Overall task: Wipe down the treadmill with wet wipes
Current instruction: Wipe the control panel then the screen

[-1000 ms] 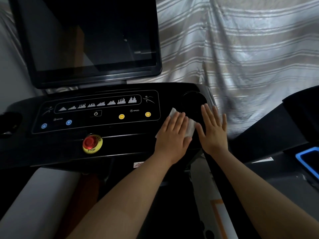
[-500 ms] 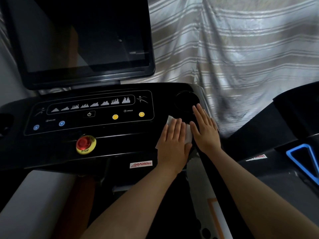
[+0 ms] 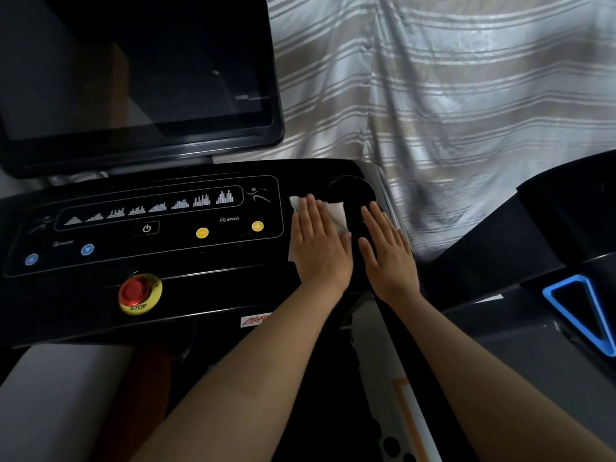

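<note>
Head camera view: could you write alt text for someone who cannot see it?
A person's left hand presses a white wipe flat on a black treadmill console, right hand flat beside it. A red stop button sits lower left, a dark screen above.

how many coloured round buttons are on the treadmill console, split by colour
blue buttons: 2
yellow buttons: 2
red stop button: 1
total: 5
</note>
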